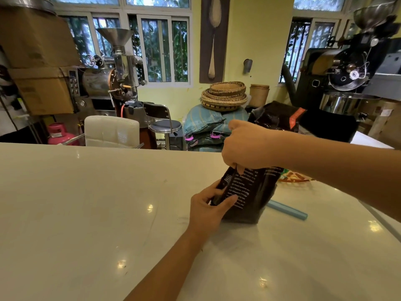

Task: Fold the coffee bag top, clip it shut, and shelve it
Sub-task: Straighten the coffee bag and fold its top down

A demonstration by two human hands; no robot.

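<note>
A dark coffee bag (249, 196) with white print stands upright on the white counter (86, 213). My left hand (208, 210) grips its lower left side, thumb across the front. My right hand (245, 146) is closed over the bag's top, which is hidden under my fingers. A light blue bar-shaped clip (288, 210) lies flat on the counter just right of the bag, touched by neither hand.
A second dark bag (277, 118) with an orange label stands at the counter's far edge. A patterned round object (293, 177) lies behind the held bag. Beyond the counter are a white chair (111, 131), a stool, sacks, stacked baskets and two coffee roasters.
</note>
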